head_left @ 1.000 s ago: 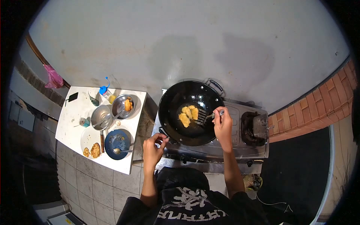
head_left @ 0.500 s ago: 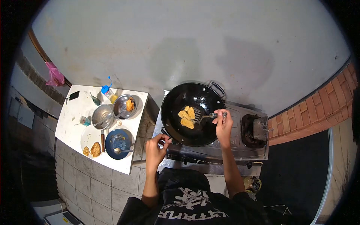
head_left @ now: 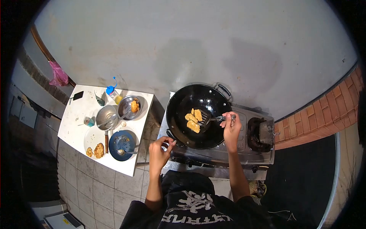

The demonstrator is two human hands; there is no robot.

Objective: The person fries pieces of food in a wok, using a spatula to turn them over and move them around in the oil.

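Observation:
A slotted spatula is in my right hand, which is closed around its handle. Its slotted head lies inside the black wok, touching or right beside several golden fried pieces. My left hand is at the wok's near left rim, just below a loop handle. Thumb and forefinger are pinched together there; a small greyish bit shows at the tips, too small to name. The wok sits on the left side of a metal gas stove.
On the left, a white table carries a plate with fried pieces, a blue plate with a spoon, metal bowls, a blue-capped bottle and a phone. A second burner is right of the wok.
The whole view has shifted slightly, so things appear a little further right. My right hand and the spatula have moved slightly right within the wok. My left hand stays at the rim.

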